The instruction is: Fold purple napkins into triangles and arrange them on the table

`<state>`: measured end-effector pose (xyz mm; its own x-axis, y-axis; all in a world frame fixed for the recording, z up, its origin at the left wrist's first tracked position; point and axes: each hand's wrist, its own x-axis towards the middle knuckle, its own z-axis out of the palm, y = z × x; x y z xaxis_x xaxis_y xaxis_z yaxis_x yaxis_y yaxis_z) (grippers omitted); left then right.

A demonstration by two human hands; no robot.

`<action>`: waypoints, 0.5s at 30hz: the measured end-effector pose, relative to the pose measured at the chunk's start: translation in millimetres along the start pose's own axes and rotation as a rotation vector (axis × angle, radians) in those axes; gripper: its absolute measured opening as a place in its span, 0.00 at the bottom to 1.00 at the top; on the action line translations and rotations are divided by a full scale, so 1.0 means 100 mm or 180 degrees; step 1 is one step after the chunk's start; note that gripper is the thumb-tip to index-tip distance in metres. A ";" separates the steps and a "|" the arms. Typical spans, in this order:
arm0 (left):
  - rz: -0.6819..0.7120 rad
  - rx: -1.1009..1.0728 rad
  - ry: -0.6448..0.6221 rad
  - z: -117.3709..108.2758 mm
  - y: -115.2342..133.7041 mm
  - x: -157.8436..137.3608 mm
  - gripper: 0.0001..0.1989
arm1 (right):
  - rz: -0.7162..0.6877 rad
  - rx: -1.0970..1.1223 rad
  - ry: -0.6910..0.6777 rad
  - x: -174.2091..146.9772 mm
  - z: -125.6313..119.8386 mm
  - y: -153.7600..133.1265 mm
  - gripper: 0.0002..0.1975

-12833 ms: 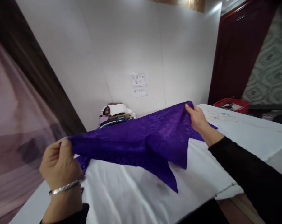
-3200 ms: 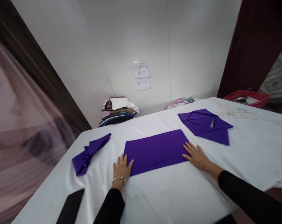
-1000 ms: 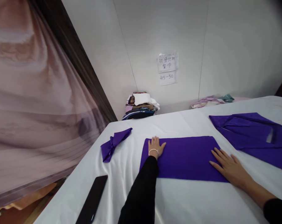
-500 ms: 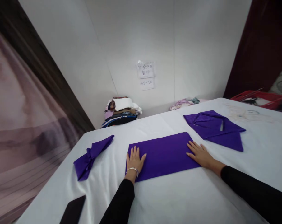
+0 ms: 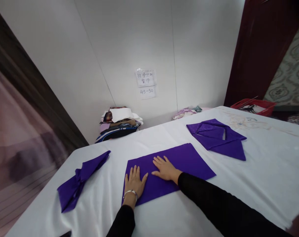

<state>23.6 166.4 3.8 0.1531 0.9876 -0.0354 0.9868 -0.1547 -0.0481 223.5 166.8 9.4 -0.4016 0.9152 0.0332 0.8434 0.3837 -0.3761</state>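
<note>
A purple cloth (image 5: pixel 189 161), folded into a flat rectangle, lies on the white-covered table (image 5: pixel 164 217). Flat on its left end rests my left hand (image 5: pixel 134 182), fingers stretched out, a silver bracelet at the wrist. My right hand (image 5: pixel 165 169) lies palm down near the cloth's middle, its fingers spread slightly. Neither hand grips anything. To the left is a purple cloth knotted like a bow (image 5: pixel 80 181). Beyond the rectangle, at the right, lies another purple cloth (image 5: pixel 218 140), loosely folded with an opening in it.
Behind the table's far edge are a stack of folded clothes (image 5: pixel 119 123) and some lilac fabric (image 5: pixel 185 113). A red basket (image 5: pixel 265 107) stands at the far right. Paper notes (image 5: pixel 146 82) hang on the wall. Pink curtain (image 5: pixel 18 158) hangs at the left.
My right hand has slid left across the cloth, from its right end to near its middle. My left hand stays on the left end. The view has shifted somewhat to the right.
</note>
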 end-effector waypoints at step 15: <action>0.0011 -0.0135 0.0069 -0.04 -0.02 0.01 0.36 | 0.1827 -0.0759 0.0387 -0.64 -0.41 1.64 0.36</action>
<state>22.2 167.4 7.9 0.1573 0.9875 -0.0137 0.9875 -0.1574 -0.0057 402.2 176.0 -16.0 0.1699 0.9855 -0.0022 0.9744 -0.1684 -0.1490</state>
